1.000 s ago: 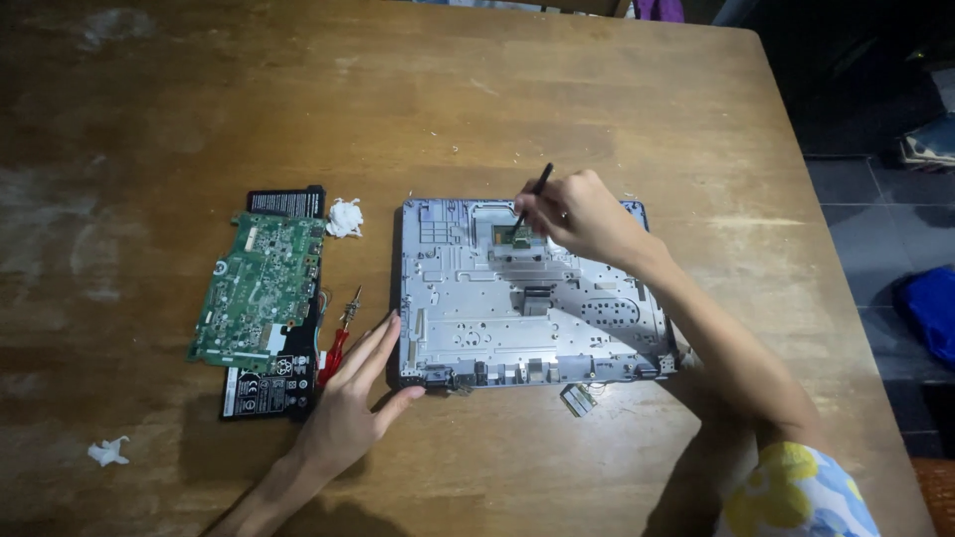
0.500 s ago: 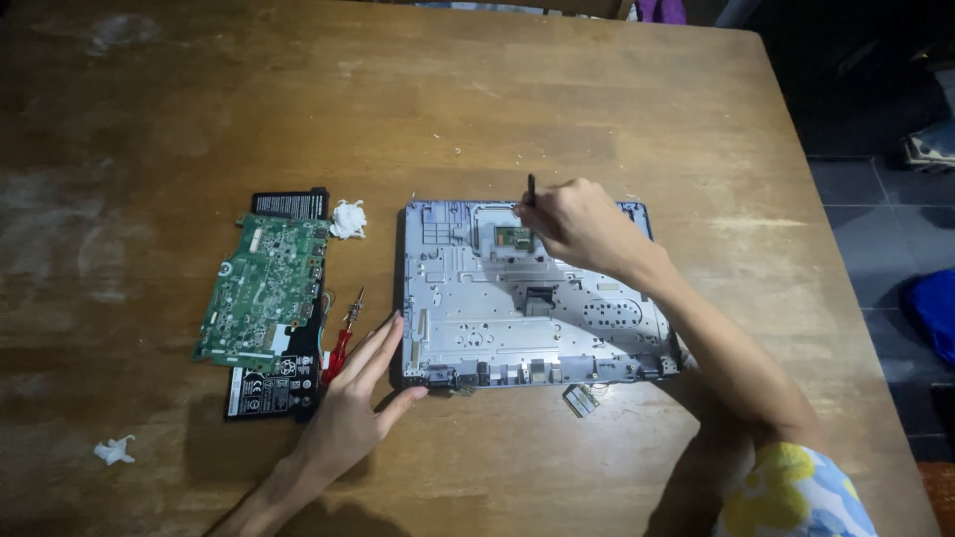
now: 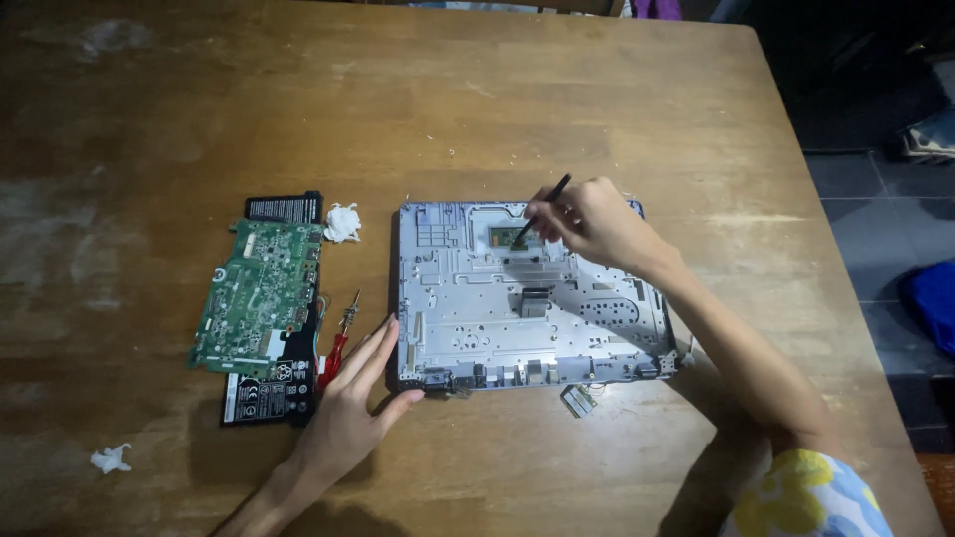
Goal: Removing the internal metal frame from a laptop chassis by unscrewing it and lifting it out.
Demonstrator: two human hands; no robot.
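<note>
An opened laptop base (image 3: 497, 318), silvery metal inside, lies on the wooden table (image 3: 497, 109). My right hand (image 3: 592, 224) is over its upper middle and grips a thin black tool (image 3: 542, 209), whose tip points down at a small green part (image 3: 509, 239) set in the frame. My left hand (image 3: 353, 398) rests flat on the table at the base's lower left corner, fingers spread, touching its edge.
Left of the base, a green circuit board (image 3: 261, 293) lies on a black battery pack (image 3: 269, 388). A red-handled screwdriver (image 3: 338, 343) lies beside my left hand. White tissue wads (image 3: 341, 222) (image 3: 111, 458) and a small metal piece (image 3: 577, 400) lie on the table.
My right hand has shifted slightly and re-angled the black tool, whose tip now points at the green part. The small piece it hovered over a second ago is no longer raised. Left hand unmoved.
</note>
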